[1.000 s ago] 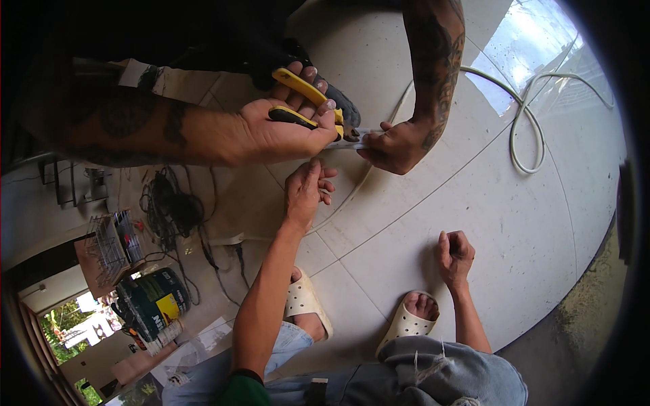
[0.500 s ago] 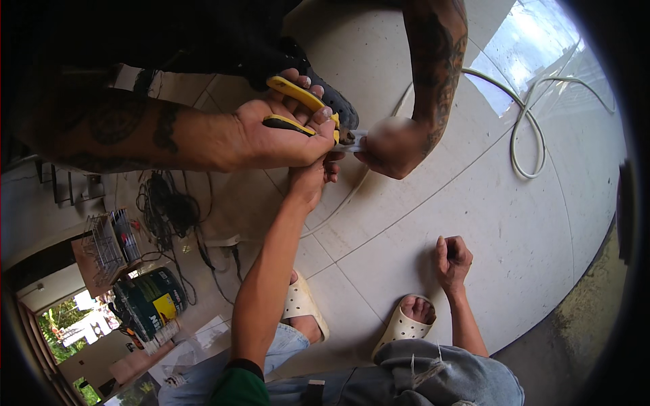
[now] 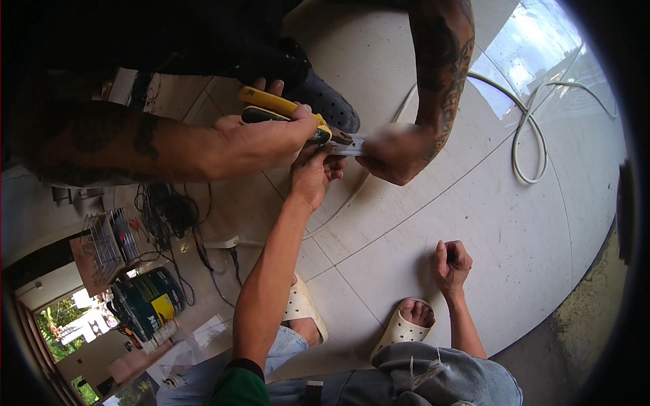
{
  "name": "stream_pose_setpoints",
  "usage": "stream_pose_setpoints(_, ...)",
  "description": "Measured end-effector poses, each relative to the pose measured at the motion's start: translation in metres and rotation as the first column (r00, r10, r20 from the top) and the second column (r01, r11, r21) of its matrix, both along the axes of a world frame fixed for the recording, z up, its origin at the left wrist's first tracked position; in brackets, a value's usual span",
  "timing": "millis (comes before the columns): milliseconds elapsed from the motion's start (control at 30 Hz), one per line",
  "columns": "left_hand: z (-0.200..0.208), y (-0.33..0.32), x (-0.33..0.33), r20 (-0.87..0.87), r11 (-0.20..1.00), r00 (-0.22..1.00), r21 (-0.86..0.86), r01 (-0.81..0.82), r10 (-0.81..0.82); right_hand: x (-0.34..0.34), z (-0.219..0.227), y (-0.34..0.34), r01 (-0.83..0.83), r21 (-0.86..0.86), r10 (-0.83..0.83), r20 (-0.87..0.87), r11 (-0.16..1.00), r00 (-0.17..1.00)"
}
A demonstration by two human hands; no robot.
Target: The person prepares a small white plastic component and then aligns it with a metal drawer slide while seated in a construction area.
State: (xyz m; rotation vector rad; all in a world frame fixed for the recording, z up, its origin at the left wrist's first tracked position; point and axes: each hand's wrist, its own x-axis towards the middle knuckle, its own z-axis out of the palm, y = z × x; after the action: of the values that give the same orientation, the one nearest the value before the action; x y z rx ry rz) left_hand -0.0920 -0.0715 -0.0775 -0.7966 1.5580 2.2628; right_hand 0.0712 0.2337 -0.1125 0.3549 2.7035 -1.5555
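Left hand (image 3: 312, 178) at one white strip (image 3: 347, 149)

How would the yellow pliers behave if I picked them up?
The pliers would probably feel heavy for their size, as their nose looks metal. The thick, coated-looking handles should be less slippery than bare metal. Set down, they likely wouldn't roll, given their forked shape.

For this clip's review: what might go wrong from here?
1. The left hand is right beside the pliers, so a slip might pinch its fingers.
2. The white piece is at the pliers' tips, off the floor, and could twist or crack under force.
3. The cable lies loosely looped on the floor and might catch a foot.
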Motion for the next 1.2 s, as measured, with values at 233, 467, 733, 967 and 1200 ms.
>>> stream_pose_setpoints(233, -0.003, -0.004, -0.001, -0.031, 0.998, 0.999, 0.058, 0.028, -0.026, 0.001, -0.005, 0.001, -0.003, 0.013, 0.004, -0.047, 1.000, 0.999)
stream_pose_setpoints(467, -0.011, -0.006, 0.003, -0.038, 0.994, 0.993, 0.001, 0.109, -0.109, 0.001, -0.005, 0.001, 0.009, 0.012, -0.008, -0.057, 1.000, 0.998)
stream_pose_setpoints(733, -0.014, -0.007, 0.001, -0.027, 0.999, 0.999, 0.010, 0.043, -0.043, 0.001, -0.006, 0.000, 0.016, -0.038, -0.017, -0.024, 0.999, 1.000)
stream_pose_setpoints(967, -0.015, -0.008, -0.005, 0.032, 0.992, 0.994, 0.080, 0.102, -0.105, 0.001, -0.002, 0.007, 0.031, -0.020, -0.031, -0.028, 0.999, 0.999)
stream_pose_setpoints(1200, -0.033, -0.013, 0.000, 0.150, 0.953, 0.985, 0.278, -0.123, 0.084, 0.005, -0.008, 0.006, 0.027, -0.021, -0.027, -0.005, 0.999, 1.000)
